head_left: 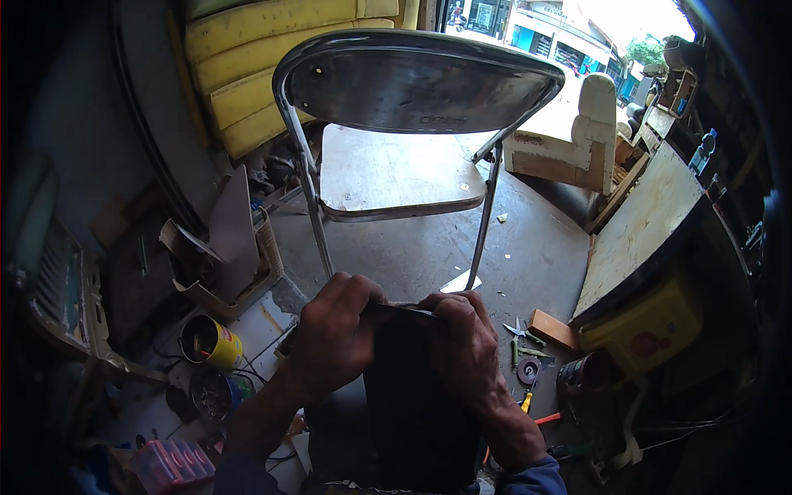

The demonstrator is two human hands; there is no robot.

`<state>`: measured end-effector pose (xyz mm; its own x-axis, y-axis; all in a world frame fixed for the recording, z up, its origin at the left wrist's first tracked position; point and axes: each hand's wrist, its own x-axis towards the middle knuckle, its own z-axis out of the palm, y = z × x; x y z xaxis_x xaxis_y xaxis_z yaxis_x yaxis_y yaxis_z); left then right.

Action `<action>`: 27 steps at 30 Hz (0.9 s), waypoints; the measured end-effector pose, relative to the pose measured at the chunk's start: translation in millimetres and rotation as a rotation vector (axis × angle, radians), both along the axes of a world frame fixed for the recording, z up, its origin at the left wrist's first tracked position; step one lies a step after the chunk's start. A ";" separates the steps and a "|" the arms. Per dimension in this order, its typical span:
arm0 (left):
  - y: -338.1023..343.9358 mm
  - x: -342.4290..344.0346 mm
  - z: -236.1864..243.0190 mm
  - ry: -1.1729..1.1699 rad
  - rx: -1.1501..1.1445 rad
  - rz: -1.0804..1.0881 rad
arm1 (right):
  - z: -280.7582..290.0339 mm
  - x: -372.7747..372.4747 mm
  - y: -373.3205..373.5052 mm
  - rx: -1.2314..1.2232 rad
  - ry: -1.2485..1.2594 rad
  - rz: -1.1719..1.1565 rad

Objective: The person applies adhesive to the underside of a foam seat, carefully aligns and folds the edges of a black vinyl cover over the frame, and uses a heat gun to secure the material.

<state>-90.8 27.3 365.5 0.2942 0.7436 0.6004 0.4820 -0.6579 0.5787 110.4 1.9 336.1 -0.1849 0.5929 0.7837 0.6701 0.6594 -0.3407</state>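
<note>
Both my hands are closed on the far edge of a black sheet of covering material [404,396], which spreads toward me over my lap. My left hand [337,334] has its fingers curled over the left end of that edge. At the right end, my right hand [464,342] pinches the edge, thumb toward the middle. A thin pale strip shows along the edge between them; I cannot tell what lies under the black sheet. Just beyond stands a metal folding chair [396,82], its back toward me and its pale, worn seat [400,169] bare of padding.
At right on the floor lie scissors [524,332], a wooden block [553,328], a tape roll [529,370] and a yellow-handled tool [526,402]. Left are a yellow can [211,341], a box of boards [223,301] and a pink plastic case [172,464]. Yellow cushions [256,74] stand behind.
</note>
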 end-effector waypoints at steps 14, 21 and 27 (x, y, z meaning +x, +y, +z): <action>-1.4 2.2 8.2 -0.083 -0.174 0.006 | 4.4 -5.8 4.3 0.011 -0.008 -0.078; 1.1 2.8 11.3 -0.109 -0.215 0.036 | 8.9 -12.7 5.9 -0.011 0.044 -0.117; 1.8 1.6 15.8 -0.091 -0.273 0.027 | 10.0 -13.1 8.1 -0.037 0.051 -0.128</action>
<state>-89.2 29.1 381.3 0.2258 0.8884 0.3998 0.4356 -0.4591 0.7743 97.4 10.0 346.1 -0.0669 0.6378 0.7673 0.7292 0.5561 -0.3987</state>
